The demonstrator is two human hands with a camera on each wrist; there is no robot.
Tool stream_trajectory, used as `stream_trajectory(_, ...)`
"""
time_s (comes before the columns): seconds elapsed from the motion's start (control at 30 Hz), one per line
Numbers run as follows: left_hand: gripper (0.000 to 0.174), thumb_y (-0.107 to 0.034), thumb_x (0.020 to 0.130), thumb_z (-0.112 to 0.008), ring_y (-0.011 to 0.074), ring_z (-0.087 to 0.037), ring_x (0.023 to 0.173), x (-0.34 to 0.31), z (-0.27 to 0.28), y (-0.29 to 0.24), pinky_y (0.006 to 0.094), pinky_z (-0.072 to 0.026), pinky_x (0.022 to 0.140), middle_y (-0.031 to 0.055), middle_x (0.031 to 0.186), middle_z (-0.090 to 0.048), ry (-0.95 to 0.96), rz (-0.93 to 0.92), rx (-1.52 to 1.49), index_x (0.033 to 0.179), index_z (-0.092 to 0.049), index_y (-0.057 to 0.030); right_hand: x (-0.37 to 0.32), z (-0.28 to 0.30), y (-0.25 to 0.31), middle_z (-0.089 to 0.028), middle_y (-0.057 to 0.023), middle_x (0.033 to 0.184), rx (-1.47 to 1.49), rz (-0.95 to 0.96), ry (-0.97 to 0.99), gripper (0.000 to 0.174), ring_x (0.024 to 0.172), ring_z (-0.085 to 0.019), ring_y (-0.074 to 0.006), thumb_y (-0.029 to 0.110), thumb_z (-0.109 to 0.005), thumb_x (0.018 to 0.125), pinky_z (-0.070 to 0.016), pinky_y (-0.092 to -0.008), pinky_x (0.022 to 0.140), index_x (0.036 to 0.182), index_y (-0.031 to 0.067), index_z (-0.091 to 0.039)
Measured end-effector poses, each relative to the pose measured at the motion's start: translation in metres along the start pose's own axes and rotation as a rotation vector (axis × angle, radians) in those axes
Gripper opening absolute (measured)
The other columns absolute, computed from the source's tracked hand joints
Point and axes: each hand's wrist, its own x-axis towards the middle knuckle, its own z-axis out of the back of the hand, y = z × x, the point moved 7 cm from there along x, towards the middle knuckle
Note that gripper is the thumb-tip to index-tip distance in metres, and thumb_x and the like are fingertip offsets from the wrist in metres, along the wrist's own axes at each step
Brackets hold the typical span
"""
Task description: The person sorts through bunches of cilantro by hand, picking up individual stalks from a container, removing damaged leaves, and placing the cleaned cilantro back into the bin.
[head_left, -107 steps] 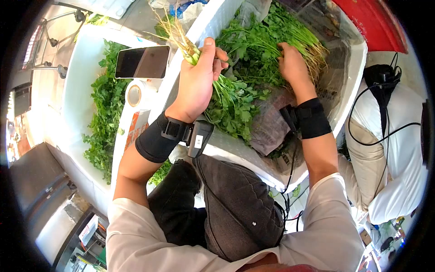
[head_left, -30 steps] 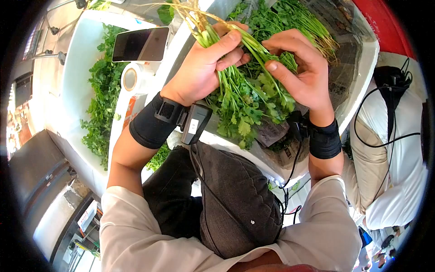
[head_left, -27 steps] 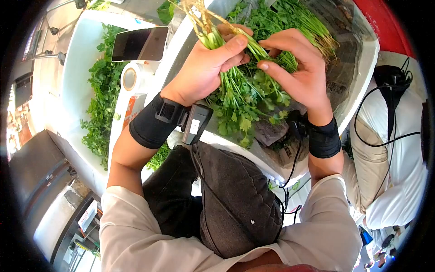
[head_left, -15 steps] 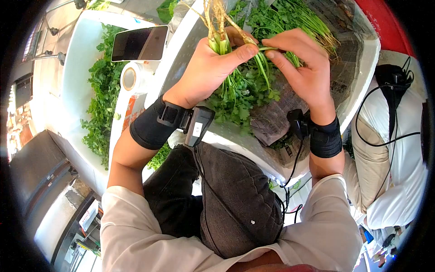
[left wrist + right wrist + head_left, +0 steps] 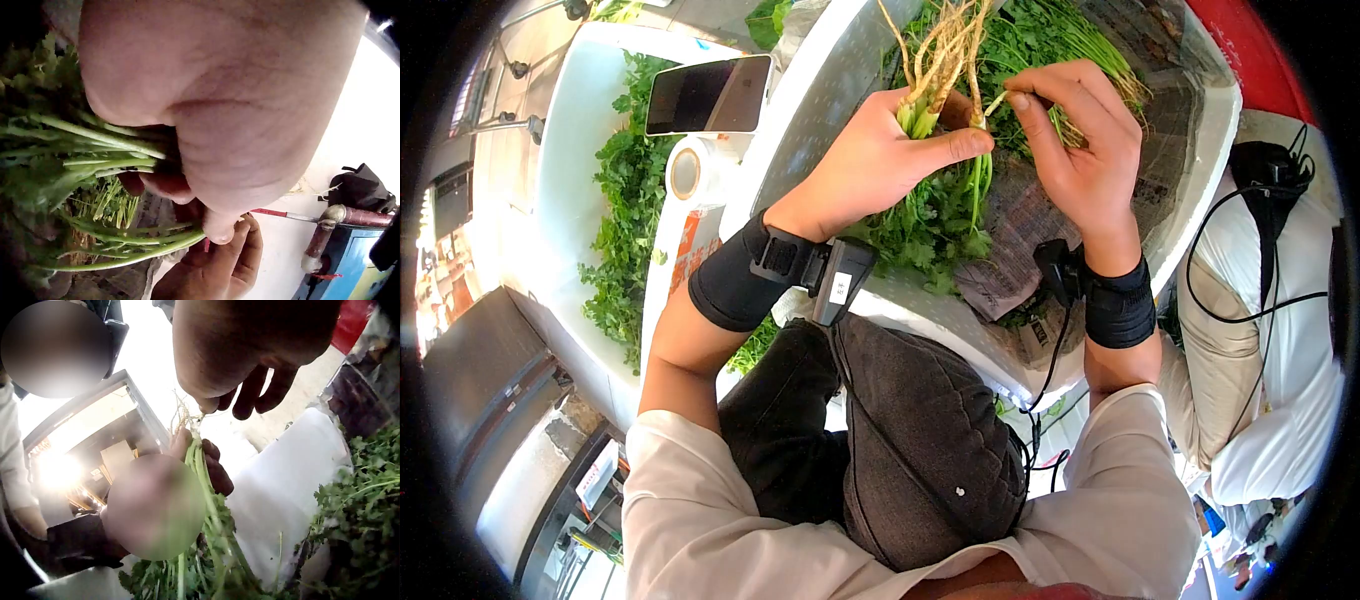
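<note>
In the head view my left hand grips a bunch of coriander by its stems. The pale roots stick up above the fist and the leaves hang below it. Close by on the right, my right hand pinches a thin pale stem between thumb and forefinger, beside the left thumb. In the left wrist view the stems run into the left hand, with the right fingers at its thumb tip. The right wrist view shows the roots beneath the right hand.
Under the hands a white foam box, lined with newspaper, holds more coriander. Another white box with greens stands at left. A phone and a tape roll lie between. A person in white trousers sits right.
The right hand has left the coriander in the box and come up to the held bunch. Lately the left hand has shifted right, its roots turning upright, while the right hand draws a stem aside.
</note>
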Motion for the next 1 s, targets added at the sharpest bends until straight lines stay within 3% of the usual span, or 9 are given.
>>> stream_trajectory(0.23, 0.023, -0.022, 0.097, -0.075, 0.0114, -0.063, 0.096, -0.001, -0.007, 0.002, 0.0287, -0.0493, 0.092, 0.0017, 0.100, -0.071, 0.083, -0.038, 0.052, 0.111, -0.070, -0.0039, -0.006, 0.017, -0.031, -0.070, -0.0087, 0.094, 0.021, -0.203, -0.231, 0.018, 0.079, -0.067, -0.0195, 0.000, -0.074, 0.087, -0.0531, -0.0281, 0.073, 0.105, 0.0034, -0.076)
stream_trajectory(0.33, 0.023, -0.022, 0.100, -0.071, 0.0106, -0.063, 0.096, 0.000, -0.001, 0.004, 0.0274, -0.0496, 0.090, 0.0012, 0.101, -0.070, -0.028, -0.020, -0.163, 0.114, -0.071, -0.0042, -0.004, -0.005, -0.030, -0.070, -0.0097, 0.107, 0.025, -0.210, 0.074, 0.025, 0.089, -0.067, -0.0196, 0.003, -0.072, 0.092, -0.0533, -0.0298, 0.078, 0.117, 0.0065, -0.074)
stream_trajectory(0.47, 0.029, -0.019, 0.105, -0.063, 0.0079, -0.060, 0.090, 0.001, 0.006, 0.011, 0.0237, -0.0509, 0.082, 0.0006, 0.102, -0.065, -0.087, 0.019, -0.412, 0.127, -0.062, -0.0013, -0.007, -0.017, -0.026, -0.070, -0.0107, 0.108, 0.187, -0.231, 0.121, 0.027, 0.092, -0.068, -0.0199, 0.004, -0.071, 0.093, -0.0538, -0.0301, 0.080, 0.119, 0.0066, -0.074)
stream_trajectory(0.5, 0.029, -0.019, 0.105, -0.063, 0.0079, -0.060, 0.090, 0.002, 0.008, 0.012, 0.0237, -0.0509, 0.082, 0.0006, 0.102, -0.065, -0.088, 0.019, -0.412, 0.127, -0.062, -0.0013, -0.009, -0.021, -0.026, -0.070, -0.0096, 0.106, 0.275, -0.266, 0.155, 0.028, 0.091, -0.068, -0.0181, 0.004, -0.071, 0.093, -0.0540, -0.0291, 0.079, 0.121, 0.0062, -0.073)
stream_trajectory(0.57, 0.026, -0.023, 0.101, -0.071, 0.0032, -0.054, 0.078, 0.002, 0.012, 0.012, 0.0196, -0.0414, 0.066, -0.0033, 0.094, -0.065, -0.129, 0.010, -0.476, 0.117, -0.067, -0.0035, -0.014, -0.027, -0.025, -0.070, -0.0074, 0.104, 0.452, -0.337, 0.222, 0.032, 0.090, -0.068, -0.0146, 0.004, -0.071, 0.094, -0.0543, -0.0273, 0.079, 0.126, 0.0053, -0.071)
stream_trajectory(0.67, 0.026, -0.025, 0.100, -0.072, 0.0039, -0.054, 0.078, 0.003, 0.011, 0.008, 0.0204, -0.0420, 0.067, -0.0040, 0.091, -0.063, -0.199, -0.009, -0.520, 0.115, -0.066, -0.0040, -0.018, -0.031, -0.022, -0.070, -0.0059, 0.101, 0.525, -0.378, 0.241, 0.034, 0.084, -0.068, -0.0134, 0.004, -0.073, 0.093, -0.0545, -0.0276, 0.075, 0.127, 0.0043, -0.069)
stream_trajectory(0.8, 0.027, -0.025, 0.100, -0.072, 0.0039, -0.054, 0.079, 0.002, 0.010, 0.008, 0.0203, -0.0420, 0.068, -0.0038, 0.091, -0.063, -0.186, -0.027, -0.532, 0.116, -0.066, -0.0036, -0.015, -0.027, -0.024, -0.071, -0.0075, 0.098, 0.474, -0.337, 0.191, 0.031, 0.081, -0.068, -0.0154, 0.003, -0.075, 0.090, -0.0543, -0.0283, 0.071, 0.121, 0.0029, -0.071)
stream_trajectory(0.87, 0.027, -0.025, 0.101, -0.071, 0.0040, -0.054, 0.079, 0.003, 0.010, 0.007, 0.0205, -0.0425, 0.069, -0.0034, 0.091, -0.063, -0.195, -0.050, -0.487, 0.116, -0.066, -0.0030, -0.008, -0.018, -0.018, -0.071, -0.0104, 0.096, 0.199, -0.209, 0.190, 0.026, 0.080, -0.070, -0.0200, 0.000, -0.075, 0.088, -0.0548, -0.0300, 0.072, 0.114, 0.0019, -0.073)
stream_trajectory(1.0, 0.026, -0.024, 0.101, -0.071, 0.0039, -0.054, 0.079, 0.000, 0.012, 0.004, 0.0208, -0.0429, 0.069, -0.0034, 0.091, -0.063, -0.192, -0.027, -0.413, 0.116, -0.066, -0.0028, -0.004, -0.015, -0.010, -0.070, -0.0121, 0.093, 0.105, -0.104, 0.169, 0.023, 0.081, -0.070, -0.0257, -0.001, -0.075, 0.086, -0.0554, -0.0322, 0.073, 0.109, 0.0013, -0.074)
